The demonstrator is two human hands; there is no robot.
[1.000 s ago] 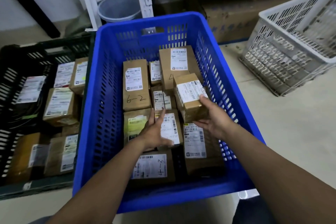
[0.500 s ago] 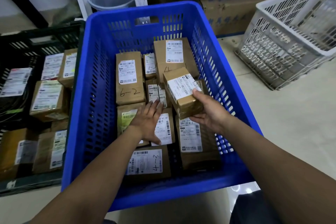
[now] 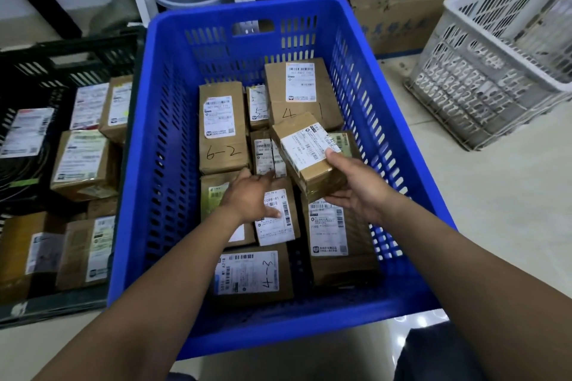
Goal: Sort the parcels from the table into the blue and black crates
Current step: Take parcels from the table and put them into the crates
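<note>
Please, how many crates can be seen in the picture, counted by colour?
blue crate: 1
black crate: 1
white crate: 1
Total: 3

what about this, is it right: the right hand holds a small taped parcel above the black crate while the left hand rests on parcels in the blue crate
Not quite. The head view shows the right hand holding the small taped parcel above the blue crate, not the black crate. The left hand does rest on parcels in the blue crate.
</note>
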